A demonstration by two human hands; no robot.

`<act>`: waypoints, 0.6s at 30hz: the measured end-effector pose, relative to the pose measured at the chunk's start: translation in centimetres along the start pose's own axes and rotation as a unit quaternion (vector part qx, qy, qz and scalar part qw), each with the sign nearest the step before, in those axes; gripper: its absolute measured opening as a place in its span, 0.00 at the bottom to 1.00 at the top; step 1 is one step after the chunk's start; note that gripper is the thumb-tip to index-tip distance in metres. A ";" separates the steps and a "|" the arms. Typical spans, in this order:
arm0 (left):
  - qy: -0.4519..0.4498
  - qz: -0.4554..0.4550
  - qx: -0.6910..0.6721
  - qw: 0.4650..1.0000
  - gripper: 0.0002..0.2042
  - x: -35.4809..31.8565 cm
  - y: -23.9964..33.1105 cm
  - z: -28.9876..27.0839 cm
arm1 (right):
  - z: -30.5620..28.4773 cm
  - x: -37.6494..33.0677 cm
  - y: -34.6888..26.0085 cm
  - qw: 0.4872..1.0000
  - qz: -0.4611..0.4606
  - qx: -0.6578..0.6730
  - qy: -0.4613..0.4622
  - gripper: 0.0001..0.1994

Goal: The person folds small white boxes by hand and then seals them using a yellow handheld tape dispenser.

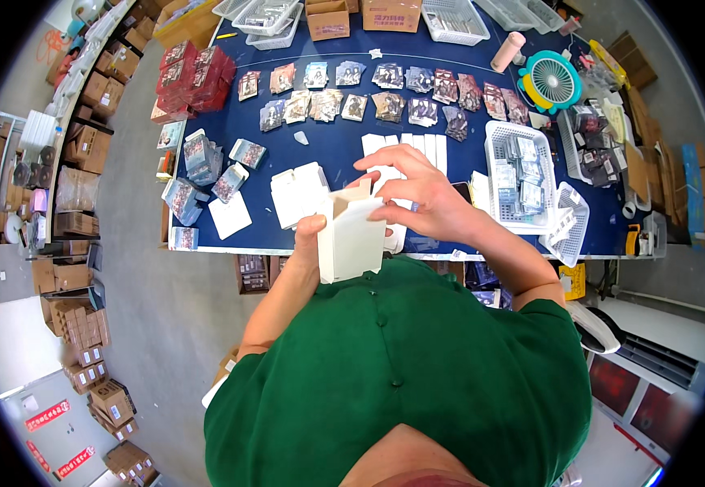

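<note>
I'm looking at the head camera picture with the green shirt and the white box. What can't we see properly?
All in the head view:
- Any contents of the white box: its walls and flaps hide them.
- Most fingers of the left hand: behind that box.
- Fine details on the card stacks: too small.
- The top of the brown carton: cut off by the upper edge.
</note>
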State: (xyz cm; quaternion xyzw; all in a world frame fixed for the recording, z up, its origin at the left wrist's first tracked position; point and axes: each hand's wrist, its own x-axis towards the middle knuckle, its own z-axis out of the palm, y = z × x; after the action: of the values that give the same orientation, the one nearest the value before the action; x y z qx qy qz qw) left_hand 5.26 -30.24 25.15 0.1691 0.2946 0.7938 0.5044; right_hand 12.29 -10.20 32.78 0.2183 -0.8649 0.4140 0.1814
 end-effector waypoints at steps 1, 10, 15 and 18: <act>0.021 0.008 0.010 1.000 0.51 0.0 -0.1 -0.1 | 0.4 -0.2 0.2 1.000 0.020 0.009 0.021 0.10; 0.233 0.158 0.334 0.900 0.21 -1.3 -2.0 -1.3 | 3.2 -2.0 2.4 0.976 0.203 -0.008 -0.076 0.10; 0.282 0.165 0.269 0.906 0.07 -2.0 -2.0 -1.9 | 5.0 -2.9 3.6 0.978 0.150 0.134 -0.046 0.08; 0.280 0.132 0.302 0.902 0.08 -2.9 -1.9 -2.3 | 5.6 -3.2 3.6 0.969 0.148 0.190 -0.058 0.08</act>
State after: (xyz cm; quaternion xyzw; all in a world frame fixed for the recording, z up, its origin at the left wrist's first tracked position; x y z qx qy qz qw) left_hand 6.49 -32.92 22.26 0.1212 0.6245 0.7405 0.2165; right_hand 12.33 -11.90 25.60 0.1415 -0.8019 0.5800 0.0231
